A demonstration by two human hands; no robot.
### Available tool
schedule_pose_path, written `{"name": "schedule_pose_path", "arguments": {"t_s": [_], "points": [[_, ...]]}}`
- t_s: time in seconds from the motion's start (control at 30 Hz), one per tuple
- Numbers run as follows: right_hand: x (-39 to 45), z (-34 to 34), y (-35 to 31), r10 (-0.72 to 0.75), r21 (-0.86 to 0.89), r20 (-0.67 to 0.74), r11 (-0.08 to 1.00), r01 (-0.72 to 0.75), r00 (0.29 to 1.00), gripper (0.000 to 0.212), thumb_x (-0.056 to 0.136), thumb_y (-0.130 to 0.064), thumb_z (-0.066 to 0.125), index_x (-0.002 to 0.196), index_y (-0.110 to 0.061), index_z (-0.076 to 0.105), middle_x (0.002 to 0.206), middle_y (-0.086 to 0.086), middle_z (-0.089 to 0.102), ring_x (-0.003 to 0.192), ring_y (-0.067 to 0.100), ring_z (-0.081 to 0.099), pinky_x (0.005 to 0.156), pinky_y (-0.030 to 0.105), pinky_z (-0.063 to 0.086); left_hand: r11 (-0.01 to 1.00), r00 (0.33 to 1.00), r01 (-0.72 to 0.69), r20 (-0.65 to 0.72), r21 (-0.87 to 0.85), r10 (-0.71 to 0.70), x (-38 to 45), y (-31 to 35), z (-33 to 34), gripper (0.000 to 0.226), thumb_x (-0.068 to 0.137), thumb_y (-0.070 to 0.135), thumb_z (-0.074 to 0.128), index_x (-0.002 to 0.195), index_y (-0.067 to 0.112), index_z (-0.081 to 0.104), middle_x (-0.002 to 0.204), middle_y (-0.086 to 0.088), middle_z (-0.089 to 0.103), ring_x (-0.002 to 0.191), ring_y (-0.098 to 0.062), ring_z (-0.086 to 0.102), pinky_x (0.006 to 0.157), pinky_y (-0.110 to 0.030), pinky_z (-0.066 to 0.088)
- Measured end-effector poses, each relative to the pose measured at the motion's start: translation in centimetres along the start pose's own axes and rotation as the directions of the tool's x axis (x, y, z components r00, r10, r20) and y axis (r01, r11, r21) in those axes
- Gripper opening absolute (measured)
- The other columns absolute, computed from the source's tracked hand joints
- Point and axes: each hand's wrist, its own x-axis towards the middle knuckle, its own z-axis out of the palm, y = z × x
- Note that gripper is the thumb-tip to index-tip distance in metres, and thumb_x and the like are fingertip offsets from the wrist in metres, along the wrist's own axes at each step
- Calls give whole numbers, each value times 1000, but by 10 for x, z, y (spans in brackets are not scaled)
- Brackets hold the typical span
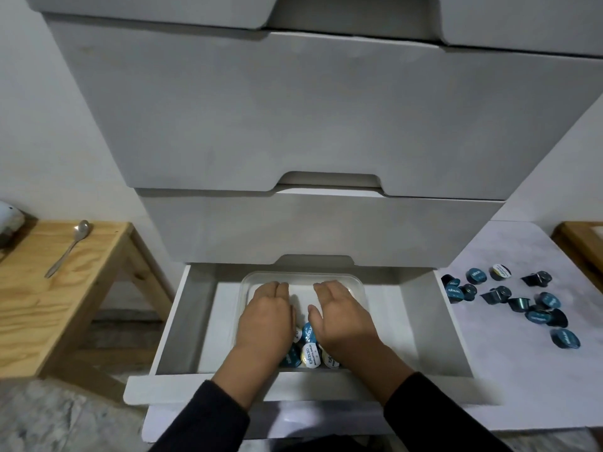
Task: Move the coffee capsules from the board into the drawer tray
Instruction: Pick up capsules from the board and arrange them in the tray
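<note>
The bottom drawer (182, 324) of a white cabinet is pulled out, and a clear plastic tray (303, 276) sits inside it. Several blue and white coffee capsules (308, 352) lie at the tray's near end. My left hand (266, 318) and my right hand (339, 316) rest palms down inside the tray, fingers together and pointing away, with the capsules between and under them. Neither hand visibly grips a capsule. On a pale board (509, 363) to the right of the drawer lie several more dark blue capsules (515, 298), scattered, some on their sides.
Closed white drawers (319, 125) rise directly above the open one. A wooden stool (49, 305) stands to the left with a metal spoon (70, 247) on it. Another wooden edge (584, 243) shows at the far right.
</note>
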Motion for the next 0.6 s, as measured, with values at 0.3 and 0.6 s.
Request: {"name": "schedule_pose_path", "arguments": {"t_s": [0.3, 0.6], "points": [[-27, -17, 30, -34, -41, -274, 999, 23, 961, 36, 79, -21, 51, 103, 1, 67, 102, 16, 70, 99, 27, 67, 85, 31, 56, 994, 991, 4, -130, -109, -18, -21, 41, 1, 47, 99, 32, 32, 143, 19, 25, 146, -2, 36, 135, -14, 32, 106, -24, 33], [-54, -77, 122, -86, -97, -343, 994, 56, 935, 20, 76, -8, 60, 88, 4, 69, 91, 18, 71, 84, 31, 69, 72, 30, 58, 959, 979, -137, -180, -247, 94, -15, 148, 27, 42, 95, 33, 41, 136, 22, 42, 135, -1, 51, 126, -15, 43, 104, -22, 33]]}}
